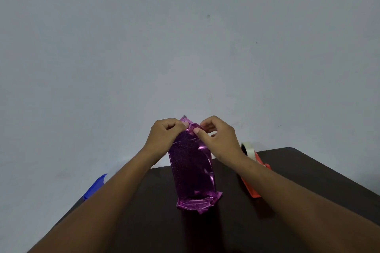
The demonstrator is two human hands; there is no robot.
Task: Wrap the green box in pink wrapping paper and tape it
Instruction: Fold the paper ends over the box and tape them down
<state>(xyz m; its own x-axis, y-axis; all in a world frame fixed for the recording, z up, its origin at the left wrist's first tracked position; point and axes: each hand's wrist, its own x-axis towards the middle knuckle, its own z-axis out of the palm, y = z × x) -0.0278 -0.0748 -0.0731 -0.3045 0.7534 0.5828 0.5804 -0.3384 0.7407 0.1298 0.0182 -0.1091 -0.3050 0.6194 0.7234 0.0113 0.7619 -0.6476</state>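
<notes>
Both hands pinch pink wrapping paper; fingers curled.

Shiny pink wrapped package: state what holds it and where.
Both hands pinch the shiny pink wrapping paper at its loose top end: left hand on the left, right hand on the right.

Left hand and right hand pinch the upright pink-wrapped box's top paper.

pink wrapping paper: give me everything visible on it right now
The pink wrapping paper is shiny, crinkled foil with fine dots, wrapped around a tall upright package on the dark table. Its bottom end is folded and flares out crumpled. The left hand and right hand pinch the loose top end. No green shows.
</notes>
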